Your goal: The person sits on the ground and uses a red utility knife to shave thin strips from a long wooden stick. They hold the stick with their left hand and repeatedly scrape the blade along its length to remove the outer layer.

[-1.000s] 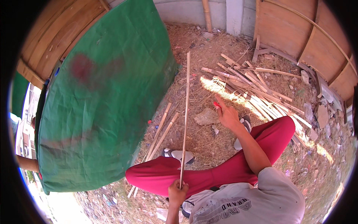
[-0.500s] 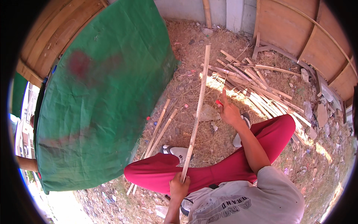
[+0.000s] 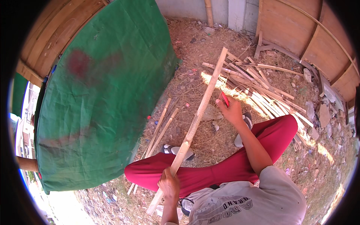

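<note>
Nearest, in front of the grey shirt point(image 3: 247, 206), the left hand point(image 3: 169, 184) is closed around a pale wooden strip point(image 3: 198, 120) near its lower end, the thumb lying along the top and a short length sticking out below the fist. The left forearm comes up almost straight from the lower edge. The strip's long axis slants from lower left to upper right, over the left leg of the crossed red trousers point(image 3: 273, 140), its far end pointing away from the body. Beyond the knees, the right hand point(image 3: 230, 110) stands just to the right of the strip's upper half, apart from it; its fingers are curled around a small red tool point(image 3: 225, 98) that points up and slightly left, its kind too small to tell. The right forearm reaches diagonally up and left across the right thigh. Farther out, a few strips point(image 3: 159, 127) lie on the ground beside a green tarp point(image 3: 105, 93), and a loose pile of strips point(image 3: 262, 90) lies beyond the right hand.
</note>
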Motion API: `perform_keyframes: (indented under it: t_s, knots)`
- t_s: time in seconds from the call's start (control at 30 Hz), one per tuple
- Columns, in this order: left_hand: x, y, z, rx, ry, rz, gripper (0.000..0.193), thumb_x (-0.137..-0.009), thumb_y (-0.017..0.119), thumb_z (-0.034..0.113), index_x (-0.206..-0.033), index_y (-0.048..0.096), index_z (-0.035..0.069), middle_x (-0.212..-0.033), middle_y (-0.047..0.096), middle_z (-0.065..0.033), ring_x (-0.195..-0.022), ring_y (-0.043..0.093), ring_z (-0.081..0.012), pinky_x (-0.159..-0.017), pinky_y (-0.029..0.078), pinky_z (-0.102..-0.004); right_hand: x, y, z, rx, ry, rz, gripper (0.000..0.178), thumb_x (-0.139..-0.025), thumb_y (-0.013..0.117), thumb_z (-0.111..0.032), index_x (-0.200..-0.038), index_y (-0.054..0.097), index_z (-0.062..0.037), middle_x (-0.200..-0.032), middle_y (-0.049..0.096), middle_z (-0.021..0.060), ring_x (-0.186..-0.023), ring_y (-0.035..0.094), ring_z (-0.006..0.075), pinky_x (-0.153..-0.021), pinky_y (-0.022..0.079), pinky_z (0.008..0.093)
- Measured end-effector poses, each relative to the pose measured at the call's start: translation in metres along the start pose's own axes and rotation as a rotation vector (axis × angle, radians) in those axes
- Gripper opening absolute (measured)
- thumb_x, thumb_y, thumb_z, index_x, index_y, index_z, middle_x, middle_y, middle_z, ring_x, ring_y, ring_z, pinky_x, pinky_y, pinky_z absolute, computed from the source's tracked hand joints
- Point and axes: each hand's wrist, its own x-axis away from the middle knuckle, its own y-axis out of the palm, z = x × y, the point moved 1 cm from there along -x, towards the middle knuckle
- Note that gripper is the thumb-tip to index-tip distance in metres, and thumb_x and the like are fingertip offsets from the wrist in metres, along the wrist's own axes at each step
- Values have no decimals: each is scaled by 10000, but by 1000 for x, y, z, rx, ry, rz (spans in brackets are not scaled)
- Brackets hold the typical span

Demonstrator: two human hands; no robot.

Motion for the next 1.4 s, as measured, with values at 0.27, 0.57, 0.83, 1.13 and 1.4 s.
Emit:
perform_keyframes:
  t_s: [0.27,0.57,0.83,1.13,1.4]
  knots:
    - [-29,-9,-10,-102,170,82,243,-781,741,18,-999,643,65,-792,660,-119,-683,683,-328,-603,556,-439,7,0,-5,-161,-96,52,299,-919,792,-235,-1109,732,-11,-899,727,80,-845,709,140,-734,557,299]
    - [-55,-14,-24,-68,231,172,262,-721,708,-31,-963,650,52,-755,664,-146,-662,677,-370,-582,548,-464,31,6,-13,181,-752,-126,409,-720,841,-117,-1114,734,-107,-1189,699,15,-868,736,226,-673,612,335]
    - [-35,-12,-29,-25,125,192,213,-754,735,6,-946,677,78,-789,698,-144,-671,691,-368,-581,564,-458,34,6,-14,64,-664,-39,320,-806,823,-192,-1086,732,-65,-1146,712,54,-841,736,271,-674,606,372]
    - [-12,3,-21,136,-61,132,180,-735,807,78,-892,722,95,-745,717,-158,-658,702,-382,-588,557,-478,57,19,-36,-84,-362,-171,365,-995,667,-317,-1083,708,34,-894,716,216,-775,723,352,-654,569,419]
    - [-6,7,-18,153,-178,141,203,-721,825,92,-899,728,83,-742,720,-171,-660,708,-383,-604,558,-467,65,17,-46,-129,-273,-301,404,-971,703,-375,-1069,713,17,-796,709,187,-677,699,257,-607,530,384]
